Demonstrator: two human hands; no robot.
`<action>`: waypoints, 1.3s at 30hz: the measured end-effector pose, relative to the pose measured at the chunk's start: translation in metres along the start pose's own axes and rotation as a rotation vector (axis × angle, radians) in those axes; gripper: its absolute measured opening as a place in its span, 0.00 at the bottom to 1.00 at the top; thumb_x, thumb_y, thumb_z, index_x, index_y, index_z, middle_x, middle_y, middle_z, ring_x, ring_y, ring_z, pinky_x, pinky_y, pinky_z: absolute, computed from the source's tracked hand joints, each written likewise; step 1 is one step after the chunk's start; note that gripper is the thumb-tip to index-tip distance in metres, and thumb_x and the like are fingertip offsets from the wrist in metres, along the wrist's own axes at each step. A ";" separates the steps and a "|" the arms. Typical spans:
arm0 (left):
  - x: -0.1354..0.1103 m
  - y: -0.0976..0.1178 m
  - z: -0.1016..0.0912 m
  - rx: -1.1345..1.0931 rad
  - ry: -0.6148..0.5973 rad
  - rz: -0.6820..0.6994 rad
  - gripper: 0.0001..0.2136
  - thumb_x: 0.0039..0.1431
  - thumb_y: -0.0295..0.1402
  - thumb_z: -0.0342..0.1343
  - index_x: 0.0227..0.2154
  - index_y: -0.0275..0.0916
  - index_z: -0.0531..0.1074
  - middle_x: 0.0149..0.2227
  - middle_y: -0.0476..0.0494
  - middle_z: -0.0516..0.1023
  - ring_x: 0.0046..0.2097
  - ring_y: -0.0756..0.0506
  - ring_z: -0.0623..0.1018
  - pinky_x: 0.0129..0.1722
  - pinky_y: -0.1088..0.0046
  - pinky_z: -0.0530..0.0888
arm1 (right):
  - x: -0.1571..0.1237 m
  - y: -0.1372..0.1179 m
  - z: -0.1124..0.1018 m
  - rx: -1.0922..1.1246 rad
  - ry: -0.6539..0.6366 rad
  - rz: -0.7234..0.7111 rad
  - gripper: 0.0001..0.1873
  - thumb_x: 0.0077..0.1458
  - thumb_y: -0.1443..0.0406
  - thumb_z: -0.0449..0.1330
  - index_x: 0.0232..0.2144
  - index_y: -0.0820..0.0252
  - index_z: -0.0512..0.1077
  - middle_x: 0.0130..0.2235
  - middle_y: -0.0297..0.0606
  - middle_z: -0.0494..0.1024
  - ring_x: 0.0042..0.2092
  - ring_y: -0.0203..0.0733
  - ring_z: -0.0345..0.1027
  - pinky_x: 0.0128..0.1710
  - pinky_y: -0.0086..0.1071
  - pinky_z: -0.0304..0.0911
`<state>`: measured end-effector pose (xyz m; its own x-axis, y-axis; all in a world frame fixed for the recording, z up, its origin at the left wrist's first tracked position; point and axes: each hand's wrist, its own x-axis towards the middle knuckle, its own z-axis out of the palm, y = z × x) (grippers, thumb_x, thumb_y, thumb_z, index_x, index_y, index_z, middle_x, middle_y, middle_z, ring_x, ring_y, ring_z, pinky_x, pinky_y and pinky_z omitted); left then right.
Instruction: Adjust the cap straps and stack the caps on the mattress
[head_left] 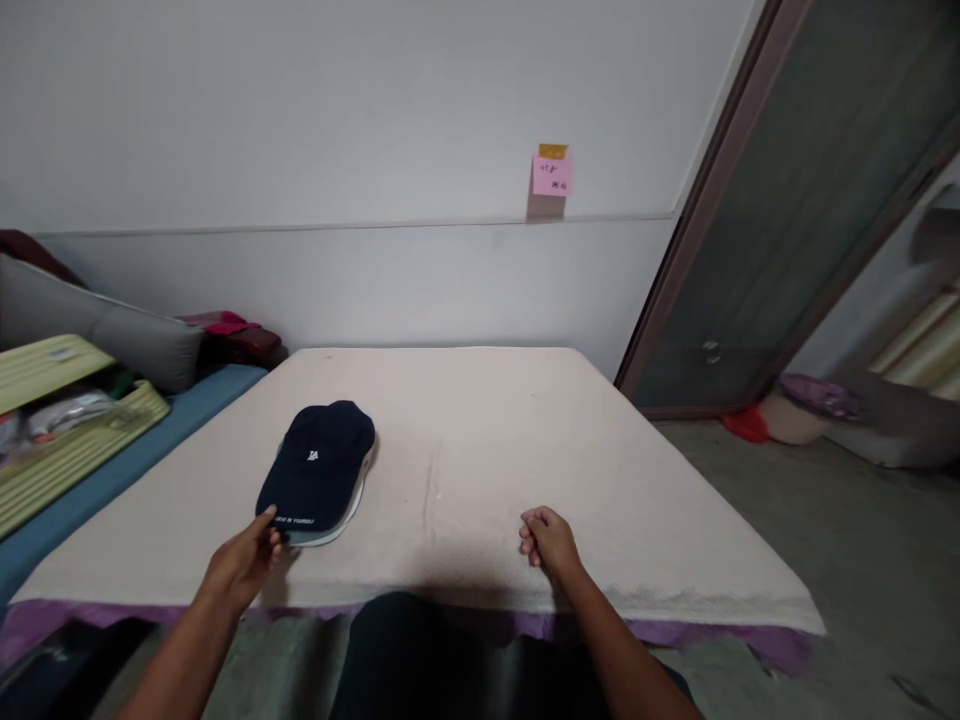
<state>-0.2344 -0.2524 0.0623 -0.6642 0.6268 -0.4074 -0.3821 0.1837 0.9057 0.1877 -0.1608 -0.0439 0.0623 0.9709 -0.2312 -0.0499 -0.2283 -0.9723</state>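
Observation:
A navy baseball cap [321, 465] with a small white emblem and white lettering along its brim lies at the left of the cloth-covered table [487, 430]. Under it a pale brim [337, 532] sticks out, seemingly from at least one more cap stacked below. My left hand [244, 560] pinches the front left edge of the navy brim, thumb on top and fingers curled beneath. Whether those fingers also catch the lower brim, I cannot tell. My right hand [550, 540] is at the table's front, right of centre, fingers curled in, with nothing visible in it.
A ribbed yellow-green container [120, 425] with things inside stands on a blue surface [217, 395] at left, beside a grey cushion [97, 320]. A pink note [552, 175] is taped to the wall. A framed sliding door [750, 220] and a bucket [795, 415] are at right.

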 end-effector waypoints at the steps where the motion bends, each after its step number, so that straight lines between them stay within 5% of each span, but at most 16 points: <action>1: 0.001 0.002 0.003 -0.010 -0.034 -0.030 0.10 0.50 0.26 0.59 0.18 0.36 0.65 0.13 0.51 0.67 0.13 0.52 0.67 0.10 0.79 0.66 | 0.000 0.000 0.000 0.000 0.004 0.001 0.07 0.44 0.62 0.53 0.27 0.60 0.63 0.19 0.29 0.68 0.14 0.32 0.61 0.08 0.22 0.48; 6: -0.001 0.008 0.025 -0.223 -0.237 -0.097 0.04 0.53 0.21 0.55 0.27 0.34 0.70 0.24 0.47 0.76 0.24 0.51 0.76 0.24 0.78 0.78 | 0.001 0.001 0.001 0.003 0.027 0.005 0.09 0.44 0.60 0.54 0.26 0.60 0.63 0.19 0.30 0.69 0.13 0.32 0.61 0.08 0.22 0.48; 10: -0.012 0.008 0.051 -0.316 -0.344 0.056 0.11 0.53 0.17 0.51 0.34 0.34 0.74 0.34 0.44 0.80 0.34 0.49 0.79 0.36 0.75 0.79 | 0.001 0.000 0.003 0.010 0.047 -0.004 0.09 0.44 0.59 0.54 0.25 0.60 0.63 0.17 0.30 0.69 0.12 0.31 0.59 0.07 0.22 0.47; 16: -0.059 0.005 0.094 -0.401 -0.427 0.195 0.18 0.48 0.25 0.61 0.44 0.42 0.75 0.45 0.47 0.79 0.47 0.45 0.76 0.46 0.74 0.75 | -0.001 0.001 0.004 0.031 0.035 -0.009 0.11 0.43 0.58 0.54 0.27 0.60 0.63 0.18 0.28 0.68 0.12 0.31 0.60 0.07 0.21 0.45; 27: -0.146 -0.064 0.221 -0.480 -0.809 0.009 0.29 0.52 0.22 0.58 0.57 0.46 0.63 0.48 0.42 0.78 0.51 0.41 0.75 0.53 0.64 0.70 | 0.002 -0.001 -0.009 0.184 -0.118 0.042 0.15 0.43 0.55 0.57 0.25 0.61 0.65 0.21 0.31 0.70 0.16 0.34 0.63 0.12 0.25 0.52; 34: -0.138 -0.111 0.260 -0.454 -0.924 -0.128 0.29 0.51 0.22 0.58 0.58 0.41 0.62 0.48 0.38 0.77 0.52 0.39 0.74 0.54 0.62 0.67 | 0.016 -0.022 -0.016 0.693 -0.160 0.337 0.19 0.48 0.50 0.58 0.28 0.62 0.70 0.23 0.35 0.73 0.22 0.35 0.65 0.22 0.28 0.57; 39: -0.121 -0.129 0.259 -0.387 -0.967 -0.177 0.26 0.50 0.22 0.59 0.54 0.41 0.67 0.48 0.39 0.77 0.52 0.39 0.73 0.51 0.63 0.68 | 0.034 -0.058 -0.023 0.871 -0.239 0.196 0.23 0.51 0.46 0.55 0.31 0.59 0.74 0.29 0.36 0.78 0.31 0.41 0.70 0.34 0.33 0.64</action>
<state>0.0620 -0.1557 0.0248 0.1510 0.9826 -0.1083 -0.7157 0.1843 0.6737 0.2155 -0.1166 0.0040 -0.2291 0.9319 -0.2813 -0.7760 -0.3493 -0.5252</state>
